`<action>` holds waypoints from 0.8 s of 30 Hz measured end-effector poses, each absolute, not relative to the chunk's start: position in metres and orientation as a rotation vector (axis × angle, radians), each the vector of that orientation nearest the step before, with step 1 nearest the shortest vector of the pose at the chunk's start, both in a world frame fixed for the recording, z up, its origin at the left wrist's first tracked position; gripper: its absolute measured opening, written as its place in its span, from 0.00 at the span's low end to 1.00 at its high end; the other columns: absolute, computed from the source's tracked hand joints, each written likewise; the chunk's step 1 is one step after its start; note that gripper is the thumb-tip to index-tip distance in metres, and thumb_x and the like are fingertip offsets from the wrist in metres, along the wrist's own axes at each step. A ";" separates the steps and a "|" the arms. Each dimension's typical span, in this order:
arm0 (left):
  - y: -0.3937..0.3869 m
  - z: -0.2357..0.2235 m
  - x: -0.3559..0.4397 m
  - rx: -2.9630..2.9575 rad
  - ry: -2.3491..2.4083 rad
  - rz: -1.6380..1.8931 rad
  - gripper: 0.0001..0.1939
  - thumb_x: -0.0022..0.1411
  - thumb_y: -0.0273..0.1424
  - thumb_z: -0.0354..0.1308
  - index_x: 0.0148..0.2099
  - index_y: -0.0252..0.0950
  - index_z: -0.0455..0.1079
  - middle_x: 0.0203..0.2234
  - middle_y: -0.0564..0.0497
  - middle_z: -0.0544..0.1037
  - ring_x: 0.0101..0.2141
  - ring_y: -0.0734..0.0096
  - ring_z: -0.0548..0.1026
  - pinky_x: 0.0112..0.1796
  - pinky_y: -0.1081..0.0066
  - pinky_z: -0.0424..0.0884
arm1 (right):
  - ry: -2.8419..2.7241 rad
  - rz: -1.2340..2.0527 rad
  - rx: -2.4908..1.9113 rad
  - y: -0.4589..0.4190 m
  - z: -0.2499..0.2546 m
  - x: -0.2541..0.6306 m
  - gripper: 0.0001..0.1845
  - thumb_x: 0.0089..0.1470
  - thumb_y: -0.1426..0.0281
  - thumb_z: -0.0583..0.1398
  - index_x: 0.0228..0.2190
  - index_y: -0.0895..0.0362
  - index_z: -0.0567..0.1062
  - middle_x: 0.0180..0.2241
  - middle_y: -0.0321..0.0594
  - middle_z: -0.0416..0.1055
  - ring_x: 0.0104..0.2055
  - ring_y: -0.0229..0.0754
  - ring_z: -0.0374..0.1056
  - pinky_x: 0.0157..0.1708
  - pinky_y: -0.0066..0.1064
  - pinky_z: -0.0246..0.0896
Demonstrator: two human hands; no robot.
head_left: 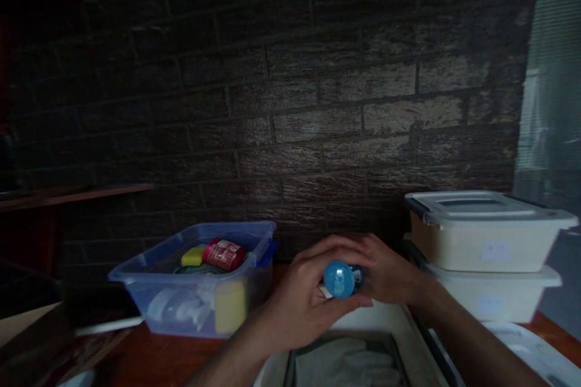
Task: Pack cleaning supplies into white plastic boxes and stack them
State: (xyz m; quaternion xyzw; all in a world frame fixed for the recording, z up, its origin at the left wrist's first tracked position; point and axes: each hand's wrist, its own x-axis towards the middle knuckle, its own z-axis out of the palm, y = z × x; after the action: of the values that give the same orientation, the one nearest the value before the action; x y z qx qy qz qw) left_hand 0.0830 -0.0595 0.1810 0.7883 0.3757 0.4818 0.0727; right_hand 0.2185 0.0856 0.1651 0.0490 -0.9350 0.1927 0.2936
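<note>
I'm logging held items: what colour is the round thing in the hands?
The round thing is bright blue, best seen in the head view.

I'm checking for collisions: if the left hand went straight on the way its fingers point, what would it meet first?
Most likely the right hand, close beside the left hand and the blue-topped item; the depth between the hands is unclear.

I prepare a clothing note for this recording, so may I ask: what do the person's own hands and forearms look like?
The left hand and right hand are ungloved. Both forearms are bare, with no sleeve, watch or bracelet visible. Some fingers are hidden, so rings cannot be excluded.
</note>
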 end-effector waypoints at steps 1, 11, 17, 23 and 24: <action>-0.059 0.181 0.083 2.368 1.133 1.448 0.21 0.57 0.23 0.71 0.52 0.40 0.75 0.51 0.47 0.77 0.53 0.61 0.76 0.55 0.62 0.71 | -2.489 0.514 0.126 0.086 0.165 0.218 0.02 0.53 0.71 0.65 0.31 0.57 0.77 0.36 0.35 0.76 0.37 0.41 0.71 0.38 0.29 0.64; -0.058 0.181 0.082 2.369 1.139 1.445 0.20 0.58 0.24 0.71 0.52 0.39 0.75 0.50 0.46 0.77 0.52 0.59 0.76 0.55 0.61 0.72 | -2.489 0.466 0.204 0.091 0.162 0.217 0.07 0.57 0.64 0.65 0.34 0.56 0.78 0.37 0.36 0.77 0.39 0.42 0.73 0.39 0.31 0.63; -0.059 0.181 0.083 2.355 1.121 1.441 0.21 0.57 0.22 0.71 0.52 0.39 0.75 0.51 0.48 0.77 0.52 0.62 0.76 0.55 0.63 0.71 | -2.496 0.447 0.177 0.089 0.163 0.217 0.03 0.54 0.70 0.65 0.32 0.56 0.76 0.37 0.35 0.76 0.40 0.42 0.72 0.39 0.31 0.62; -0.060 0.182 0.084 2.354 1.125 1.434 0.20 0.58 0.22 0.70 0.51 0.39 0.75 0.50 0.47 0.77 0.52 0.62 0.76 0.54 0.63 0.71 | -2.503 0.486 0.153 0.089 0.164 0.218 0.05 0.52 0.70 0.66 0.33 0.57 0.77 0.38 0.37 0.77 0.41 0.44 0.72 0.42 0.32 0.64; -0.060 0.182 0.084 2.353 1.122 1.432 0.20 0.58 0.22 0.70 0.51 0.39 0.75 0.50 0.47 0.76 0.52 0.61 0.76 0.55 0.63 0.71 | -2.499 0.495 0.155 0.089 0.164 0.218 0.04 0.52 0.70 0.66 0.33 0.57 0.77 0.38 0.37 0.77 0.41 0.44 0.72 0.42 0.32 0.64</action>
State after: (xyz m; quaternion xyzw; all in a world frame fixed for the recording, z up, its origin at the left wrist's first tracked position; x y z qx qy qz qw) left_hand 0.0838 -0.0599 0.1822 0.7883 0.3759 0.4798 0.0837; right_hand 0.2183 0.0887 0.1640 0.0581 -0.9369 0.1857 0.2903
